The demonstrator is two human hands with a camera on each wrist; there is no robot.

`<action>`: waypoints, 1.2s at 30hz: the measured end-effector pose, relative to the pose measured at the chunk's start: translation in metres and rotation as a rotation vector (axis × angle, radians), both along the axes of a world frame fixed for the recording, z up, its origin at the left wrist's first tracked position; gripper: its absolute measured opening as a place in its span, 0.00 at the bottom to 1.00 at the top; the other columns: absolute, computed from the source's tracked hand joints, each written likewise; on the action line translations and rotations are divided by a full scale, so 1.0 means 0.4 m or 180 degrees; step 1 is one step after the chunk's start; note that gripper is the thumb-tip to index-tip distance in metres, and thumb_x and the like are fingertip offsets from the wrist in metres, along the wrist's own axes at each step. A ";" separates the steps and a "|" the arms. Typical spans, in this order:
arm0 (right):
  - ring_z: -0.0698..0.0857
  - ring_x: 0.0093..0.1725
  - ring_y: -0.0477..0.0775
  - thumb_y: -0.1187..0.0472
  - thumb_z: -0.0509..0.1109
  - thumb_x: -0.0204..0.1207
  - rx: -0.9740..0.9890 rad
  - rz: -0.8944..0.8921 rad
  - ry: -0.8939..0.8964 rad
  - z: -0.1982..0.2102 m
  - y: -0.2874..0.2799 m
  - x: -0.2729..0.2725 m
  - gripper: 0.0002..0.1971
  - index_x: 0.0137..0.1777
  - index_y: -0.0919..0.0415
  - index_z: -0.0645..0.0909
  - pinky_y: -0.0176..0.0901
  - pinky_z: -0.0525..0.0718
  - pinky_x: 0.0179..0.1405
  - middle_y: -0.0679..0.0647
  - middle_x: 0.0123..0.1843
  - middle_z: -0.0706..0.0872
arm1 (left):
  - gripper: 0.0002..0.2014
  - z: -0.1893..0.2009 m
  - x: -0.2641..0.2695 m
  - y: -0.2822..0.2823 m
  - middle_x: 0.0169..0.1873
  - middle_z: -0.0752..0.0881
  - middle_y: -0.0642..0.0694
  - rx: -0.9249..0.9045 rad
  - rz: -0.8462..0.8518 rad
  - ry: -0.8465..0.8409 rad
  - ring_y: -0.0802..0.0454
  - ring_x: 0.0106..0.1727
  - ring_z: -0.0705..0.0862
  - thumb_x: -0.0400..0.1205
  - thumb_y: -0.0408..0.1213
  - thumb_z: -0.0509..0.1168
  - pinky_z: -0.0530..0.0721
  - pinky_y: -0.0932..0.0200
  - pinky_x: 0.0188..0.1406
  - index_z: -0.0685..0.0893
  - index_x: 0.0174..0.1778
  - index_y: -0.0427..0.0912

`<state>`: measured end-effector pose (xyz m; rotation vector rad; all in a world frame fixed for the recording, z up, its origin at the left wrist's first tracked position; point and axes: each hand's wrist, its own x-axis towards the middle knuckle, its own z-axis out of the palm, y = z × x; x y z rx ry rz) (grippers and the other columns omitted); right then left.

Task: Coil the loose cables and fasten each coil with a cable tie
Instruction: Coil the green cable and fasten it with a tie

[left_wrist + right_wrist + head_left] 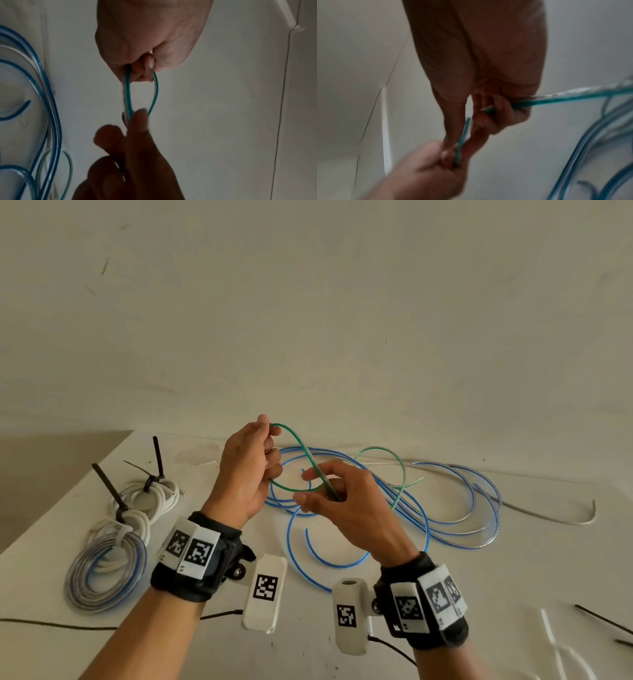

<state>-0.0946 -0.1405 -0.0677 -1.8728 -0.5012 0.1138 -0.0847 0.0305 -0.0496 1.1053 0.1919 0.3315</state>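
Both forearms rise from the lower edge of the head view, converging toward 12 o'clock, each wrist bound in a dark strap. The left hand (247, 470) is raised, back of hand toward the camera, thumb uppermost at 12 o'clock, fingers curled in and pinching. The right hand (346, 501) sits at 4 o'clock from the left, slightly lower, close by it; whether they touch cannot be told. Its index finger and thumb point toward 10 o'clock, remaining fingers curled in a grip. In the left wrist view the left fingers (145, 67) are tightly curled.
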 end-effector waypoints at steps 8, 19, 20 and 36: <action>0.84 0.35 0.39 0.60 0.76 0.81 0.0457 -0.0497 -0.0358 0.005 -0.025 0.022 0.02 0.51 0.54 0.90 0.41 0.80 0.37 0.46 0.39 0.91 | 0.17 -0.005 -0.006 -0.032 0.25 0.68 0.50 0.0330 -0.0488 -0.0098 0.54 0.25 0.73 0.93 0.43 0.54 0.67 0.61 0.26 0.79 0.42 0.38; 0.87 0.36 0.58 0.48 0.80 0.76 0.0384 -0.0979 -0.0726 0.015 -0.027 0.021 0.15 0.58 0.50 0.84 0.52 0.87 0.41 0.53 0.39 0.91 | 0.16 -0.015 -0.006 -0.064 0.24 0.63 0.52 -0.0373 0.0131 -0.0139 0.57 0.21 0.63 0.93 0.44 0.53 0.64 0.64 0.23 0.76 0.43 0.41; 0.88 0.34 0.55 0.51 0.78 0.78 0.0483 -0.0979 -0.0754 0.013 -0.024 0.022 0.12 0.57 0.52 0.83 0.51 0.87 0.39 0.54 0.37 0.91 | 0.16 -0.014 -0.007 -0.066 0.24 0.63 0.52 -0.0432 0.0154 -0.0149 0.58 0.21 0.63 0.93 0.44 0.53 0.65 0.64 0.22 0.75 0.42 0.41; 0.82 0.32 0.45 0.58 0.80 0.78 0.0783 -0.1054 -0.0601 0.021 -0.018 0.011 0.05 0.51 0.54 0.88 0.33 0.79 0.34 0.54 0.38 0.87 | 0.15 -0.020 -0.027 -0.126 0.24 0.65 0.53 -0.0372 0.0107 -0.0270 0.57 0.25 0.66 0.93 0.43 0.52 0.65 0.61 0.29 0.74 0.43 0.42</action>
